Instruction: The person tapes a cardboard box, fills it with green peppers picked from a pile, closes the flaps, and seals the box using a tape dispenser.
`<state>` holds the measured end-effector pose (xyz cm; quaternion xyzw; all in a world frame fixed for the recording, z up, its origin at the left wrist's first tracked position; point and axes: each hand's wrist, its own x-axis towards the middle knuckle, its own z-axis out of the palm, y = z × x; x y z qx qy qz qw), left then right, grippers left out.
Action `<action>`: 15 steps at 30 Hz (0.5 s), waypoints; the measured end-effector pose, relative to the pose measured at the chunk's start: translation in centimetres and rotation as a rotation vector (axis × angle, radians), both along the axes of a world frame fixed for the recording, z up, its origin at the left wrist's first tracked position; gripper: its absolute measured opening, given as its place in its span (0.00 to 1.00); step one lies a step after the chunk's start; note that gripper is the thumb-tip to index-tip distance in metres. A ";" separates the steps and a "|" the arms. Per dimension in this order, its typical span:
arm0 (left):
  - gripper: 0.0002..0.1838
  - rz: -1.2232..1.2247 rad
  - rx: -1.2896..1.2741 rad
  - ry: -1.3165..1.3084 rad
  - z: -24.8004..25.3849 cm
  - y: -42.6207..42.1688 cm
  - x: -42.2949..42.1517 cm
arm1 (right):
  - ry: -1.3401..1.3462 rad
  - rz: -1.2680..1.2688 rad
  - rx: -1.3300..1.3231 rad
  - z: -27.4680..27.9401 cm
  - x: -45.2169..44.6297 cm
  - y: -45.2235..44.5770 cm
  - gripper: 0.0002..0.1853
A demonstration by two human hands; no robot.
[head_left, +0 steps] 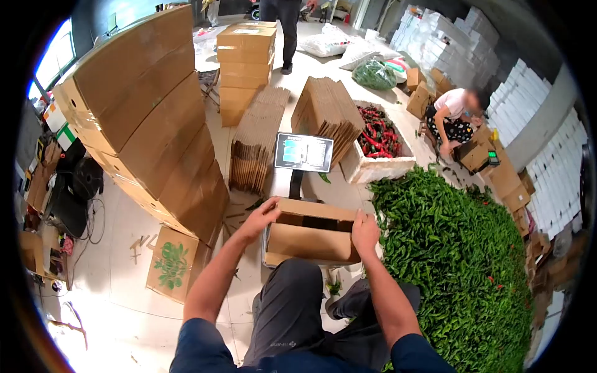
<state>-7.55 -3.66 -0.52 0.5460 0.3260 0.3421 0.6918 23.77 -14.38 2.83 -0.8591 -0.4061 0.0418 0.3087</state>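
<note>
An open-topped cardboard box (311,242) stands in front of my knees, its flaps parted around a dark gap. At the box's far left corner, my left hand (264,219) is closed on the cardboard edge. My right hand (365,232) grips the right end, fingers bent over the rim. Under the box the edge of a scale platform shows at the left, and behind it rises the scale's lit display (304,152). What lies inside the box is hidden by the flaps.
Tall stacked cartons (149,118) rise at the left. Flattened cardboard (258,140) stands behind the scale, beside a foam crate (379,166) of red chili peppers (377,132). A large heap of green chili peppers (454,261) spreads at the right. A person (457,115) crouches beyond; another stands at the back.
</note>
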 end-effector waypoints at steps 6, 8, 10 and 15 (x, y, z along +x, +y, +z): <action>0.33 0.296 0.166 0.029 1.2 -3.0 0.6 | 0.090 0.134 0.038 -0.8 0.7 0.1 0.27; 0.29 0.390 0.471 0.247 -0.5 -1.9 1.3 | 0.217 0.177 0.149 -2.4 1.9 0.0 0.25; 0.25 0.391 0.433 0.280 -1.7 -1.1 1.5 | 0.345 0.178 0.142 -3.4 2.4 0.2 0.25; 0.22 0.429 0.379 0.321 0.1 -1.0 -0.3 | 0.214 0.147 0.098 -3.0 -0.7 1.2 0.26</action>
